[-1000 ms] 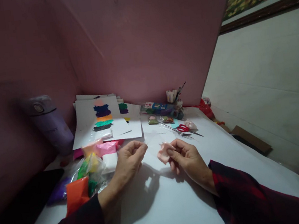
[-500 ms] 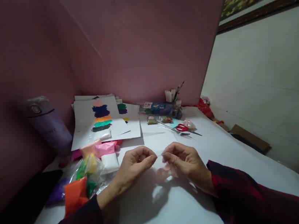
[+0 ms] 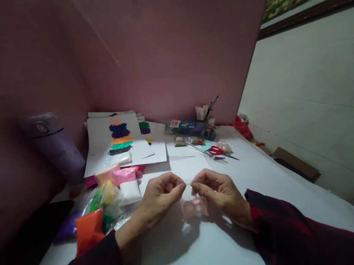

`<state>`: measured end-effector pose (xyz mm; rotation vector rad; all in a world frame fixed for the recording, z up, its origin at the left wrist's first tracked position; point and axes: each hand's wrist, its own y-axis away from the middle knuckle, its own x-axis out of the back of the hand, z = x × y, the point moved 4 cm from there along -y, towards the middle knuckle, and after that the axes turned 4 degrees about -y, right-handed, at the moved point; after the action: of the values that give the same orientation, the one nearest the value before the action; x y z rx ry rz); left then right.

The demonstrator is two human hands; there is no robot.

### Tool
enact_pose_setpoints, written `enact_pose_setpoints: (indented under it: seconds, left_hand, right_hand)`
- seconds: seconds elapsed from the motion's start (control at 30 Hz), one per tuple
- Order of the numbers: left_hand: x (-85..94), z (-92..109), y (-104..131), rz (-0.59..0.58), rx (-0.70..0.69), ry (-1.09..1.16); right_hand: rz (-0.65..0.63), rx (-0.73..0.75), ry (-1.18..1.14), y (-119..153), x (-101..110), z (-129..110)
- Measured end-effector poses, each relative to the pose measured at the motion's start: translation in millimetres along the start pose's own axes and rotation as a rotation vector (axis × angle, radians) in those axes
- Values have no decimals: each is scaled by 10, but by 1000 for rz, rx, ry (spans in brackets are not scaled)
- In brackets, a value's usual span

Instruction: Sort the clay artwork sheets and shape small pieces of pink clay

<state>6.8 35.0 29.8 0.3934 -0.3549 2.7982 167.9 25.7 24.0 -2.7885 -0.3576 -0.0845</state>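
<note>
Between my hands hangs a small clear bag (image 3: 195,208) with pale pink pieces in it, above the white paper (image 3: 193,252). My left hand (image 3: 163,197) pinches the bag's top edge at its left corner, thumb against forefinger. On the other side, my right hand (image 3: 219,192) pinches the same edge, its fingertips close to those of the left. The other fingers of both hands are curled in. Shadows of the hands fall on the paper below.
Colourful clay packets, among them an orange one (image 3: 90,231) and a white one (image 3: 130,192), lie left. A purple bottle (image 3: 58,150) stands behind them. Painted sheets (image 3: 100,147) lie at the back. Red-handled scissors (image 3: 215,150), small bags and a brush holder (image 3: 202,112) are back right.
The pink bag, blurred before, now hangs flatter and faces me more squarely. Both hands keep nearly the same place and grip.
</note>
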Motion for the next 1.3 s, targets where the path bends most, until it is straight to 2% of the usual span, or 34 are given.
enact_pose_setpoints:
  seconds: [0.13, 0.5, 0.77, 0.9, 1.07, 1.3]
  left_hand:
    - [13, 25, 4, 57, -30, -50]
    - [-4, 76, 26, 92, -20, -50]
    - [-29, 75, 21, -40, 26, 55]
    - [-42, 106, 10, -30, 47, -1]
    - [-55, 101, 27, -22, -2, -109]
    - [-60, 82, 48, -36, -36, -81]
  right_hand:
    - [-13, -13, -41, 3, -5, -1]
    - [-10, -22, -34, 5, -11, 5]
    - [-26, 52, 56, 7, -16, -51]
    - [-54, 83, 131, 11, -41, -95]
    - [-49, 81, 123, 6, -53, -97]
    - [-42, 68, 111, -1, -34, -67]
